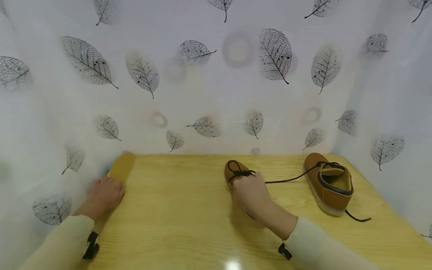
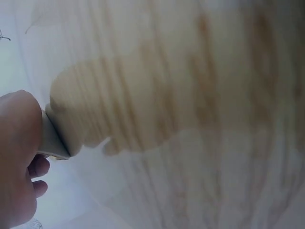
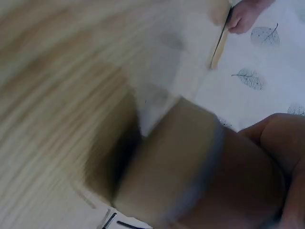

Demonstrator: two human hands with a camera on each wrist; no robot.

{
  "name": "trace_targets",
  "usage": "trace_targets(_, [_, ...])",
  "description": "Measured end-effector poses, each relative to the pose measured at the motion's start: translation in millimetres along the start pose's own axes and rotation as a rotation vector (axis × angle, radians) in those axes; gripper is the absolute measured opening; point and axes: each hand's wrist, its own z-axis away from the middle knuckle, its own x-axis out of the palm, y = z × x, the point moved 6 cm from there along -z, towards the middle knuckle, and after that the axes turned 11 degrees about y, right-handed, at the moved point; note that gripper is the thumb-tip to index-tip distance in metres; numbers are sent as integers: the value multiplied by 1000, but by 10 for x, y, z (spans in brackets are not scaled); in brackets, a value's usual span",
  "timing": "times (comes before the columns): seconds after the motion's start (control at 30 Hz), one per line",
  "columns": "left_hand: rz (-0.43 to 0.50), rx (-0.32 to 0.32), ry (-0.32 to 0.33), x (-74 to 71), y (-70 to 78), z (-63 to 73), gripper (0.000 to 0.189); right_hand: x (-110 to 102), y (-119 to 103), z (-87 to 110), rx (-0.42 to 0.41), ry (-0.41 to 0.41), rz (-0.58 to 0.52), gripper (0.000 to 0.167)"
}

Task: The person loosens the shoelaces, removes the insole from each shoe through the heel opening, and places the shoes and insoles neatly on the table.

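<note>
At the left of the head view my left hand (image 1: 105, 197) holds the near end of a flat yellow-tan insole (image 1: 122, 167). The left wrist view shows the thumb on one side of the insole (image 2: 51, 143), with fingertips curled on the other. Near the middle, my right hand (image 1: 252, 193) grips a brown lace-up shoe (image 1: 231, 173) from above; the hand hides much of it. In the right wrist view, this shoe (image 3: 243, 176) shows its blurred pale sole, apparently lifted off the table. To the right stands a second brown shoe (image 1: 334, 197), apart from both hands.
A dark lace (image 1: 287, 180) stretches between the two shoes. Another lace end (image 1: 359, 219) lies by the right shoe's heel. The yellow wood-grain table (image 1: 175, 210) meets a white leaf-print curtain (image 1: 216, 90) at the back and sides.
</note>
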Motion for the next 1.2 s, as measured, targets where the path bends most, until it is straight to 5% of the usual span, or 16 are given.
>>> trace_targets(0.17, [-72,55,-16,-66,60,-54,17,21,38,-31,-50,-50,-268,46])
trace_targets(0.3, [-120,90,20,-82,102,-38,12,-108,267,32,-132,138,-392,24])
trace_targets(0.4, [-146,94,34,-107,105,-52,11,-150,555,114,-77,249,-363,15])
trace_targets(0.47, [-149,69,29,-119,94,-65,17,-98,740,166,-6,220,-328,12])
trace_targets(0.57, [-122,-11,68,-170,92,-82,34,69,900,237,49,64,-292,16])
trace_targets(0.7, [-67,-48,237,-291,238,-133,42,265,914,288,20,-85,-308,26])
trace_targets(0.8, [-48,11,350,-359,446,-209,37,325,888,294,0,-97,-315,20])
trace_targets(1.0, [-4,-2,300,-330,726,-347,35,352,845,288,1,-93,-327,5])
trace_targets(1.2, [1,68,448,-392,1081,-492,33,429,777,297,-20,-98,-308,15])
